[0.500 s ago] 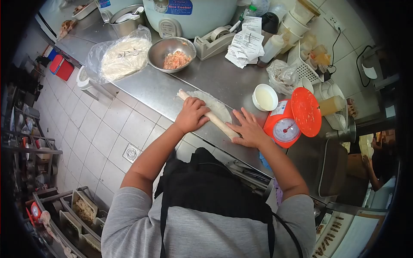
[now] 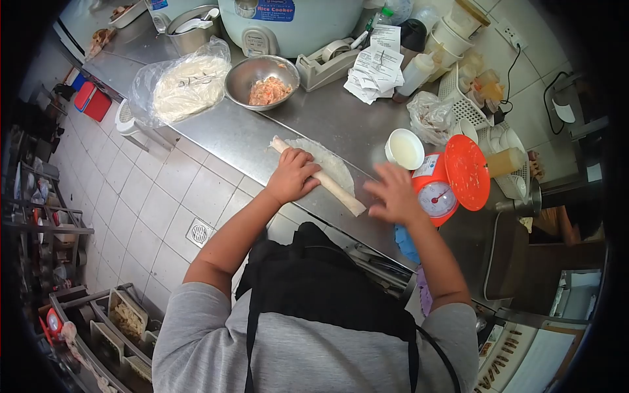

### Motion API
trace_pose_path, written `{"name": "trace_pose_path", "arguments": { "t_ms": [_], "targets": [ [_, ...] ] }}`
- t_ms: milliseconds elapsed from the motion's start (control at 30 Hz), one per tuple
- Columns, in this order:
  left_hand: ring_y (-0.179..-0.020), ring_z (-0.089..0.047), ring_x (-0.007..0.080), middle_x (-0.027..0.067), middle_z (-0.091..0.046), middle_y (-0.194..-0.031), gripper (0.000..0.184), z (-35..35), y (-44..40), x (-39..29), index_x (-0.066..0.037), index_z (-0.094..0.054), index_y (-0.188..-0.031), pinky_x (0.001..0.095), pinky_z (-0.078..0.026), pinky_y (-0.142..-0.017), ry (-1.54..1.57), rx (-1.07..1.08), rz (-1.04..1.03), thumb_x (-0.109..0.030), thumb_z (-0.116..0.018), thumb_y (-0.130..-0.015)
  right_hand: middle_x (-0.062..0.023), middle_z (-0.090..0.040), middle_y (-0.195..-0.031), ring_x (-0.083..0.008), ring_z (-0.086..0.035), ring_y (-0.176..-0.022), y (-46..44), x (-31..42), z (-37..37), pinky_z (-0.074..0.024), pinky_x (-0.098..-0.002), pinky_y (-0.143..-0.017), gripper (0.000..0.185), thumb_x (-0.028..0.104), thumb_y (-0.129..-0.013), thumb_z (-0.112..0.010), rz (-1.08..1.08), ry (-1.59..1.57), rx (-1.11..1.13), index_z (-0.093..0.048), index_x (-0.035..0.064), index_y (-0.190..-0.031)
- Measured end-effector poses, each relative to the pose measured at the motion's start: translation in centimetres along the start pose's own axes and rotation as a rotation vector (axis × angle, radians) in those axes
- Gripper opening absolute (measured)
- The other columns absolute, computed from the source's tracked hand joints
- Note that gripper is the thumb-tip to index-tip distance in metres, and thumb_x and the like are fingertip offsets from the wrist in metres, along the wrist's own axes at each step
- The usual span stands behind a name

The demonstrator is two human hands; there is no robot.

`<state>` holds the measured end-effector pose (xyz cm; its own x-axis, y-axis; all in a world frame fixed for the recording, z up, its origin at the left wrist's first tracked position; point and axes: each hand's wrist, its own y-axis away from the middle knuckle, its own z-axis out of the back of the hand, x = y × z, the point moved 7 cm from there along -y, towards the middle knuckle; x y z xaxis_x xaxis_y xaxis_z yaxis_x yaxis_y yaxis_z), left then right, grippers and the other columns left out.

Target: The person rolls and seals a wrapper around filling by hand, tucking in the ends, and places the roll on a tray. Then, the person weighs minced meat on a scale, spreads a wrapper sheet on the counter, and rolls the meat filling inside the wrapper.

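A pale roll of wrapper (image 2: 341, 191) lies slantwise near the front edge of the steel counter, with a flat translucent sheet (image 2: 327, 160) spread beyond it. My left hand (image 2: 293, 175) rests on the upper left part of the roll, fingers bent over it. To the right of the roll's lower end, my right hand (image 2: 395, 194) is raised, slightly blurred, fingers apart and holding nothing. A white bowl of pale liquid (image 2: 405, 149) stands just beyond it. Farther back, a metal bowl (image 2: 236, 82) holds a pinkish shredded mixture (image 2: 268, 91).
An orange scale (image 2: 438, 196) with a tilted round pan (image 2: 466, 171) stands right of my right hand. A plastic bag of white dough (image 2: 190, 90) lies at the back left. Behind are a large cooker (image 2: 288, 33), receipts (image 2: 377, 69), bottles and a white basket (image 2: 462, 98).
My right hand has lifted off the roll's lower end and moved to the right and slightly up. My left hand stays on the roll. At the far right, another person's arm has shifted.
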<state>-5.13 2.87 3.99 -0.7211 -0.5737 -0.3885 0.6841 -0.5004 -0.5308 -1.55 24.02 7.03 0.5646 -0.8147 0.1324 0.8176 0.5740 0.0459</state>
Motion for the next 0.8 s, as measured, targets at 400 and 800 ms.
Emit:
{"name": "trace_pose_path", "arguments": {
  "t_ms": [400, 800],
  "targets": [
    [-0.1, -0.042, 0.0282, 0.0076, -0.05, -0.101, 0.039, 3.4, 1.0, 4.4, -0.014, -0.06, -0.098, 0.0439, -0.028, -0.089, -0.176, -0.099, 0.192, -0.031, -0.067, -0.064, -0.0188, -0.043, -0.124, -0.038, -0.033, -0.119, -3.0, -4.7, 1.3, -0.0253, -0.048, -0.098, 0.037, 0.036, -0.073, -0.061, -0.302, -0.123, -0.435, -0.061, 0.0081, -0.097],
    [-0.102, -0.042, 0.0298, 0.0079, -0.05, -0.105, 0.037, 3.2, 1.1, 4.8, -0.015, -0.059, -0.1, 0.0417, -0.032, -0.088, -0.131, -0.067, 0.248, -0.027, -0.066, -0.067, -0.0176, -0.016, -0.143, -0.0413, -0.007, -0.131, -7.3, 2.0, -4.6, -0.0083, -0.0592, -0.101, 0.068, 0.061, -0.076, -0.044, -0.044, 0.046, 0.047, -0.038, 0.0234, -0.132]
  ]
}}
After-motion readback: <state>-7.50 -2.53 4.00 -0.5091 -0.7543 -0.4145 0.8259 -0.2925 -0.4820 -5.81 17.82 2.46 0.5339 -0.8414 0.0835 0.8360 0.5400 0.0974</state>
